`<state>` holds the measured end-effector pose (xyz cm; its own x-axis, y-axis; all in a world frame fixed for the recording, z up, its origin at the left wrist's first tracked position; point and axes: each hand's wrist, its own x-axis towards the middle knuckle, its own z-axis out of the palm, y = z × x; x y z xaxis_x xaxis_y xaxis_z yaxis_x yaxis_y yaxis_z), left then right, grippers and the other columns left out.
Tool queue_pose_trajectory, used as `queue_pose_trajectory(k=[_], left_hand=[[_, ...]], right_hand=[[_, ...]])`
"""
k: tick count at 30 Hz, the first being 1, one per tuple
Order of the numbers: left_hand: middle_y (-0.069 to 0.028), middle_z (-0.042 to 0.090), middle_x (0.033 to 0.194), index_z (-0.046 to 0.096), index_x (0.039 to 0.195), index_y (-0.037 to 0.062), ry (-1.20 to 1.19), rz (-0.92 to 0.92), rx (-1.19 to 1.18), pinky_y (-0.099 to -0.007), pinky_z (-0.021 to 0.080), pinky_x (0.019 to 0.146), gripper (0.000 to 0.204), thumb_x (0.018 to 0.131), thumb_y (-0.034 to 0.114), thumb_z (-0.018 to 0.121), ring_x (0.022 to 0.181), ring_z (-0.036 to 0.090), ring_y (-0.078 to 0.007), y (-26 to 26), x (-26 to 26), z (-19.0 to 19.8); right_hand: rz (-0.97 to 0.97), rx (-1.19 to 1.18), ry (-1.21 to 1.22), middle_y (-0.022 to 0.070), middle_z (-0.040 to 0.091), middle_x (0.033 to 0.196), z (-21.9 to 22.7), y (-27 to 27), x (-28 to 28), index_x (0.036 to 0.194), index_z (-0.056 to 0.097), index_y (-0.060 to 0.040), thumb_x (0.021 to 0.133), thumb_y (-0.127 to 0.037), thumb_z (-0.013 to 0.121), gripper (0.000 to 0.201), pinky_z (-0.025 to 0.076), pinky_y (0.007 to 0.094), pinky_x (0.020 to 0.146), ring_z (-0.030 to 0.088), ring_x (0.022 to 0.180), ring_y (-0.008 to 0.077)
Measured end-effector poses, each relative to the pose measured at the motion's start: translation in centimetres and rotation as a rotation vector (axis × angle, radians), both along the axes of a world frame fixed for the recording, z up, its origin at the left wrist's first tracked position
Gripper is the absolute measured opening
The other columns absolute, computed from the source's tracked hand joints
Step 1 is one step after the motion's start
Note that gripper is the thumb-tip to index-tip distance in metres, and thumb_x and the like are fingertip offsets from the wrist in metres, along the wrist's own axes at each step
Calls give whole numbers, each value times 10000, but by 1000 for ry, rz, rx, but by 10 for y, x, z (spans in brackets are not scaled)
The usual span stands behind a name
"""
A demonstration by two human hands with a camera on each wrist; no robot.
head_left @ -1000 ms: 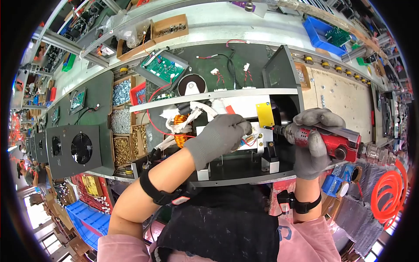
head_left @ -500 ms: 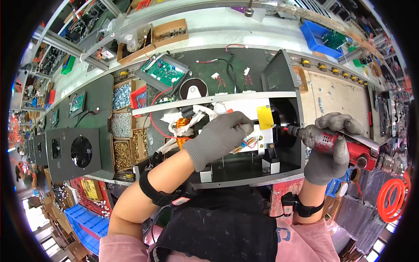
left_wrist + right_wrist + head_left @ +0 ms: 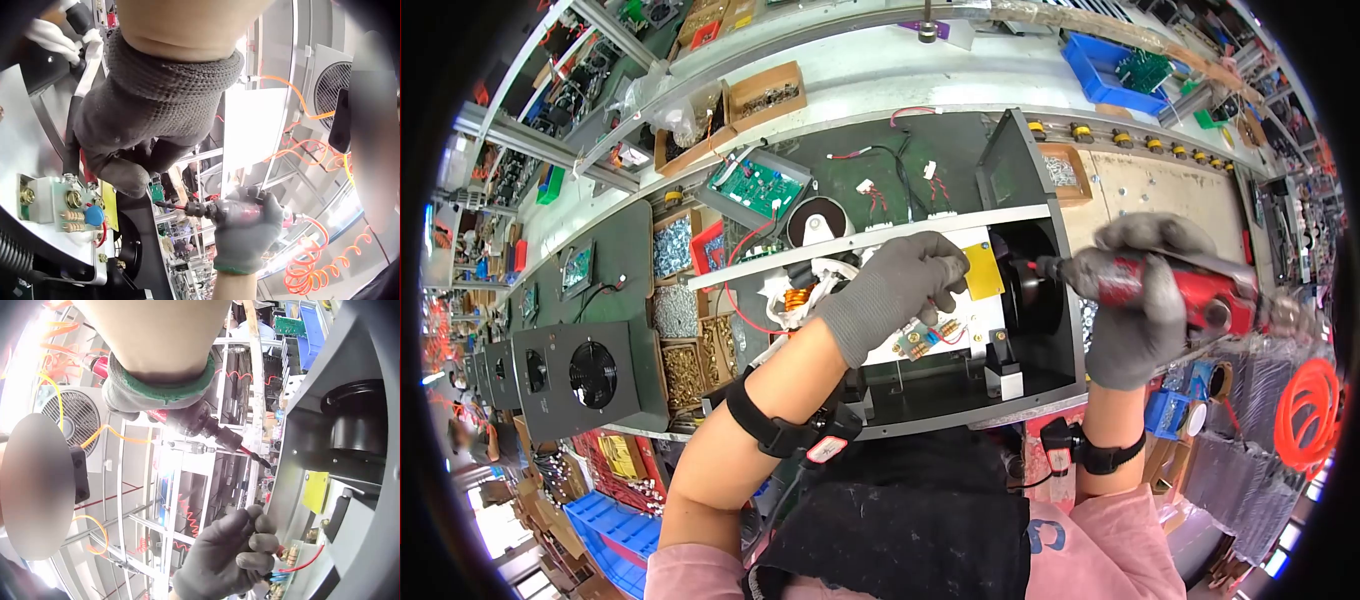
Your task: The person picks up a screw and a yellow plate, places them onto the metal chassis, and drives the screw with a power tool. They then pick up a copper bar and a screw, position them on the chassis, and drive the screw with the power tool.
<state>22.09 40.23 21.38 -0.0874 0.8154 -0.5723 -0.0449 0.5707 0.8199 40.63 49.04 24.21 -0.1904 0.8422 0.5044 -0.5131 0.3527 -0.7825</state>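
My left hand [image 3: 895, 290], in a grey glove, hovers over the white plate inside an open black metal chassis [image 3: 960, 412]. Its fingers are curled beside a yellow tag [image 3: 983, 270]; the palm is hidden, and I cannot tell whether anything is in it. Just below it, a small circuit board [image 3: 916, 340] carries striped resistors and a blue disc [image 3: 95, 215]. Black and red cables [image 3: 72, 153] end at brass bolts near this hand. Right of the chassis, my gloved right hand [image 3: 1145, 320] grips a red pneumatic screwdriver [image 3: 1120, 280], its bit pointing left, apart from the work.
A round black part [image 3: 1032, 285] sits in the chassis's right end. A copper coil [image 3: 797, 298] and white-wrapped cables lie at its left. Bins of screws [image 3: 683, 365] stand further left, near a fan panel [image 3: 580, 375]. An orange-red coiled hose [image 3: 1305, 420] hangs at the right.
My right hand has drawn the screwdriver rightward, away from the chassis. My left hand has lifted off the resistor board toward the yellow tag, leaving more of the board visible. The head view has shifted slightly.
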Motion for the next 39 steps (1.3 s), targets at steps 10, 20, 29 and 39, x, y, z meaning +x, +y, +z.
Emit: queue_pose_trajectory(k=[10,20,29,39], left_hand=[[11,537,631,591,1051,0,-66,110,49,-192,407,488,247,943,202,498,541,513,-50,4,-7,2],[18,508,625,601,1060,1,72,124,159,-202,385,483,255,941,202,497,535,469,-47,12,-3,23],[-37,528,632,626,1032,29,415,264,648,-245,406,500,281,890,254,536,530,469,-95,24,-2,58],[-119,644,738,574,930,54,1185,176,538,-379,515,621,481,656,423,715,679,638,-326,38,38,87]], right_hand=[[216,-146,-70,130,623,960,-28,17,-28,1105,496,-31,792,52,589,336,501,273,674,596,808,156],[88,-107,-146,75,629,888,-22,13,-52,1028,543,-18,768,51,636,284,456,203,504,576,691,81],[462,11,-477,47,617,926,-15,24,-47,994,558,-26,721,8,681,302,485,259,735,580,830,103],[-468,806,-733,124,641,898,-22,19,-72,983,602,-43,695,-98,711,313,486,358,690,621,792,298]])
